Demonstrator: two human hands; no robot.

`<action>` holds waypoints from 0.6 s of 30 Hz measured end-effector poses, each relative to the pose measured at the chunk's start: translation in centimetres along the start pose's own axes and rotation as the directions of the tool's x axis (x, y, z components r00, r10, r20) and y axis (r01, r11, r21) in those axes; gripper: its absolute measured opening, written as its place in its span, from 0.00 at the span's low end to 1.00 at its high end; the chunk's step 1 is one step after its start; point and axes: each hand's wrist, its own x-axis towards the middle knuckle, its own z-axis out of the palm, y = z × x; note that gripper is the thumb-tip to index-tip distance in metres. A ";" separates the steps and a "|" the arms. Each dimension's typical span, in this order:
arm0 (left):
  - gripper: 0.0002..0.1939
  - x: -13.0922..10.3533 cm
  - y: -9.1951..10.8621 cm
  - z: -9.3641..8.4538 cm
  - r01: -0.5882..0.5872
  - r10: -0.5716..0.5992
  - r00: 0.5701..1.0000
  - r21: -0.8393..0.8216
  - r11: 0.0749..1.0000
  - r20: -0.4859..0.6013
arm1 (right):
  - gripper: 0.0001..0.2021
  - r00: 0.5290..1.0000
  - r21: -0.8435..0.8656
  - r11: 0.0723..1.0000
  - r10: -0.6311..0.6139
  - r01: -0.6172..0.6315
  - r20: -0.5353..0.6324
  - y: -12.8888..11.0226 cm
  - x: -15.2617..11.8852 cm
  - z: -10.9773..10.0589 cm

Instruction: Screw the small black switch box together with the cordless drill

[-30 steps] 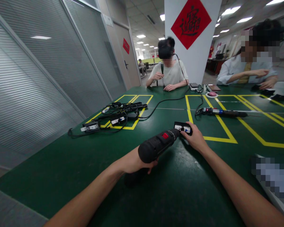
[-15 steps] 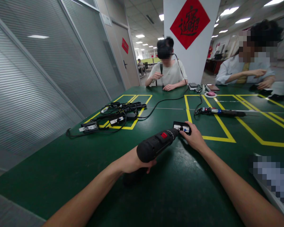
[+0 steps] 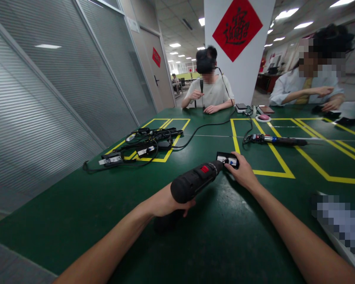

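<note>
My left hand (image 3: 171, 203) is wrapped round the grip of a black power drill (image 3: 192, 183) with a red switch on top. Its chuck points forward and right, and its tip meets a small black box (image 3: 227, 159) with a white label. Whether the bit touches the box or stops just short I cannot tell. My right hand (image 3: 241, 170) grips that box at its right end, thumb in front and fingers behind, and the box stands on the green table (image 3: 225, 228). Most of the left fingers are hidden under the drill body.
Black cabled devices (image 3: 154, 144) with labels lie tangled at the left. Farther right are a cabled black rod-shaped tool (image 3: 279, 140) and a pink round object (image 3: 264, 117). Yellow tape (image 3: 275, 173) marks rectangles. Across the table sit a person with a screwdriver (image 3: 201, 86) and another person.
</note>
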 end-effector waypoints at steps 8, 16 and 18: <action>0.14 0.1 0.1 0.1 -0.014 0.014 1.000 -0.035 0.999 0.005 | 0.25 1.000 -0.003 1.000 0.000 0.000 0.002 0.1 0.0 -0.1; 0.13 0.1 0.5 0.3 -0.015 0.015 1.000 -0.011 1.000 0.000 | 0.25 1.000 -0.001 1.000 0.002 -0.002 -0.002 -0.1 0.0 -0.1; 0.12 0.1 0.6 0.4 -0.029 0.029 1.000 -0.031 0.999 -0.001 | 0.25 1.000 0.003 1.000 0.002 -0.002 -0.002 0.1 0.0 0.0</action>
